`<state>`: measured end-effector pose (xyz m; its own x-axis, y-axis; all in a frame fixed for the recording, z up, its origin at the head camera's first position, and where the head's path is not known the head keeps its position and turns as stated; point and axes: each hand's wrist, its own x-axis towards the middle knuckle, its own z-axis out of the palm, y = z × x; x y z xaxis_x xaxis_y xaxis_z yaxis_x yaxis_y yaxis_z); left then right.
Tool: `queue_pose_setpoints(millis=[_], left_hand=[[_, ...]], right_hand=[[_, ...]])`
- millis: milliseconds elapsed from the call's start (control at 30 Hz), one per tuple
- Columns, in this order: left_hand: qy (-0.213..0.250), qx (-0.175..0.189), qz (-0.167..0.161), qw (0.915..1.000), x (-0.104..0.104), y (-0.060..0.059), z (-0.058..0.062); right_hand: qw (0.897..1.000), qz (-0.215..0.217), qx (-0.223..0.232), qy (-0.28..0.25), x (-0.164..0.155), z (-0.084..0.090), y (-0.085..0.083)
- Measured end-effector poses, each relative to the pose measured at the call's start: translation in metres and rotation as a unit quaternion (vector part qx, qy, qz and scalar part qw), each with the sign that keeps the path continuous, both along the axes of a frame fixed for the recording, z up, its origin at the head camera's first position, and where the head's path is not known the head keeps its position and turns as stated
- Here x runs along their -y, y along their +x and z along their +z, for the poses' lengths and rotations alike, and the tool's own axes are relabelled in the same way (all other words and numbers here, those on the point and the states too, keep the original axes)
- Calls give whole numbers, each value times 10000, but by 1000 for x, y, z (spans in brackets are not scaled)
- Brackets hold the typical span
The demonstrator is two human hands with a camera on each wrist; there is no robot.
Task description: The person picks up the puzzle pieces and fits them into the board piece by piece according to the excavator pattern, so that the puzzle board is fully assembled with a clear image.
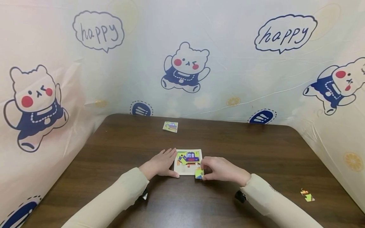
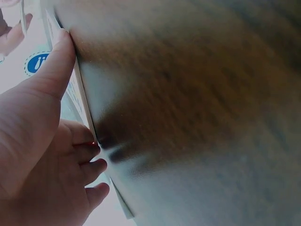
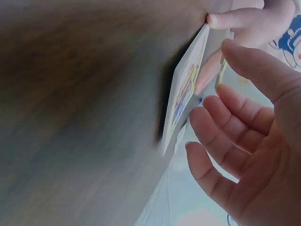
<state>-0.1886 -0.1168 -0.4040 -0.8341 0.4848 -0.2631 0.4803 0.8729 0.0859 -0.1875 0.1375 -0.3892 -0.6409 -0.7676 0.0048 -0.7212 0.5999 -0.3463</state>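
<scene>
Right hand [image 1: 220, 171] pinches a puzzle piece [image 1: 199, 174] at the puzzle board [image 1: 184, 171]'s lower-right corner, left hand [image 1: 163, 163], thumb and fingers apart, touching its left side!

The unfinished digger puzzle [image 1: 185, 170] lies flat, green piece [image 1: 198, 174] over its near right corner.

A dark brown, wood-grained table with rounded far corners [image 1: 242, 139] stood before pale, creased hangings [image 1: 231, 76] printed with navy-clad white bears [image 1: 185, 77], "happy" speech bubbles [image 1: 98, 31] and orange citrus slices [image 1: 353, 161]; light gleamed on its near surface.
</scene>
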Motion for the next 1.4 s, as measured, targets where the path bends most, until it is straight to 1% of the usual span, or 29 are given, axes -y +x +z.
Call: queue_pose_setpoints(millis=[100, 200, 400, 533, 867, 1200, 1400], left_hand=[[-9, -17, -26, 10000, 0, 0, 0], [-1, -12, -14, 10000, 0, -1, -1], [49, -6, -5, 10000, 1, -2, -3], [86, -32, -41, 9999, 1, -2, -4], [40, -117, -102, 9999, 2, -3, -5], [-12, -104, -93, 9999, 2, -2, -4], [-30, -101, -101, 9999, 2, -2, -3]], right_hand=[[9999, 126, -4, -9, 12, -1, -6], [9997, 219, -105, -32, 24, -4, -12], [9991, 308, -299, 57, 44, -15, -22], [9988, 359, -326, 118, 55, -19, -27], [9985, 295, -366, 263, 67, -19, -27], [9990, 243, -319, 198, 69, -22, -27], [9981, 461, -398, 86, 69, -21, -28]])
